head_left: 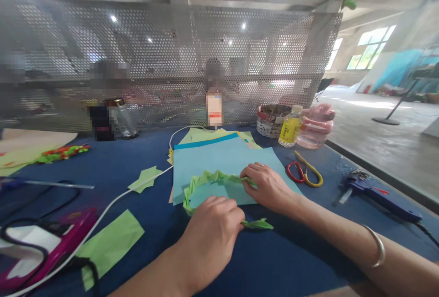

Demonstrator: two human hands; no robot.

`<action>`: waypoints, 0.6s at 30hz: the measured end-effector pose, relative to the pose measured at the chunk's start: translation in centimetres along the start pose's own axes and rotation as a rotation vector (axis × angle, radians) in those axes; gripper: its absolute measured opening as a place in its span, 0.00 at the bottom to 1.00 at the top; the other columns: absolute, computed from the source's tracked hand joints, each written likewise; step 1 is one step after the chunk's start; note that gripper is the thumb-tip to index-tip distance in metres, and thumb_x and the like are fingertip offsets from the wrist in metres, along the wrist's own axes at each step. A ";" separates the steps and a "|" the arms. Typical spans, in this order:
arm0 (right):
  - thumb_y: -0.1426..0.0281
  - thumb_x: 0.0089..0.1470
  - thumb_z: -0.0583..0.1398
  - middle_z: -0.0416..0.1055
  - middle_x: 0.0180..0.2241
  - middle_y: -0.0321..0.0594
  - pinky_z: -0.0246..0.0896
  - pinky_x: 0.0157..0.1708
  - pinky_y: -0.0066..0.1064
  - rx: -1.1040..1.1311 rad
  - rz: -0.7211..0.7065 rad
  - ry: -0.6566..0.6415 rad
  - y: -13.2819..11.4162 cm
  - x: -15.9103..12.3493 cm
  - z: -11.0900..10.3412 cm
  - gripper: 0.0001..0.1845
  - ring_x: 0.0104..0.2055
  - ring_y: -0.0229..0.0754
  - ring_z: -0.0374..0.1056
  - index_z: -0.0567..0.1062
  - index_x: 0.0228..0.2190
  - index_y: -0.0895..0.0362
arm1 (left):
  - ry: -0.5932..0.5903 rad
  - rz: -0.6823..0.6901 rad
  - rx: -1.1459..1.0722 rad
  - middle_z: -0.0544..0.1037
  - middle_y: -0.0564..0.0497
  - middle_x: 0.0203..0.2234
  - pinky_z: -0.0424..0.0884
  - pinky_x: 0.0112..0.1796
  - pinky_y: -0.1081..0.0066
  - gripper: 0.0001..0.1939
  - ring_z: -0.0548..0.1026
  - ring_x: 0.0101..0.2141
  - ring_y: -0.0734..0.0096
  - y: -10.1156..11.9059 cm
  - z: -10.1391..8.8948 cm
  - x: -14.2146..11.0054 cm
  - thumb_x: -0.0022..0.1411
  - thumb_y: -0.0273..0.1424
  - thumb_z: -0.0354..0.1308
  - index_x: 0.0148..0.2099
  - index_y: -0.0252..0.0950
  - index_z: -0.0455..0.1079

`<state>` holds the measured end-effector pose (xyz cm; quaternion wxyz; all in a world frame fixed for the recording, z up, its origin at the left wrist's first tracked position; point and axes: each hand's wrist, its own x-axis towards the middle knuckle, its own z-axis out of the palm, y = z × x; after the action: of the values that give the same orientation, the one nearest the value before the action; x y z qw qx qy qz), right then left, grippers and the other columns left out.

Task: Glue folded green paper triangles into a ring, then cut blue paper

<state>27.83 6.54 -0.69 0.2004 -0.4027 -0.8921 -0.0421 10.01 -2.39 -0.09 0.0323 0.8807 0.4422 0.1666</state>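
A folded green paper strip (209, 179) curves in an arc over a light blue paper sheet (219, 160) on the blue table (274, 265). My left hand (209, 237) is closed on the strip's near end, whose tip pokes out to the right of the fist. My right hand (267, 187) pinches the strip's far end on the blue sheet. A bangle sits on my right wrist.
Red and yellow scissors (305, 172) and a blue glue gun (377, 194) lie to the right. A yellow bottle (290, 128), a pink container (315, 125) and a basket (270, 121) stand behind. Green paper pieces (109, 242), a white cable (103, 214) and a pink tool (48, 251) lie left. A perforated metal screen (171, 59) backs the table.
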 end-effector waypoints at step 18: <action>0.80 0.53 0.51 0.71 0.32 0.39 0.57 0.36 0.29 0.053 0.076 -0.092 -0.1 -0.5 -0.6 0.13 0.36 0.41 0.66 0.73 0.30 0.55 | 0.062 -0.036 0.142 0.74 0.49 0.32 0.68 0.39 0.63 0.12 0.72 0.37 0.63 -4.6 0.1 0.0 0.60 0.16 0.50 0.32 0.35 0.71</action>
<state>28.23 6.02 -0.31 0.1715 -0.4324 -0.8852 0.0079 6.56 0.44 -1.14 -0.0412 0.8670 0.4697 0.1615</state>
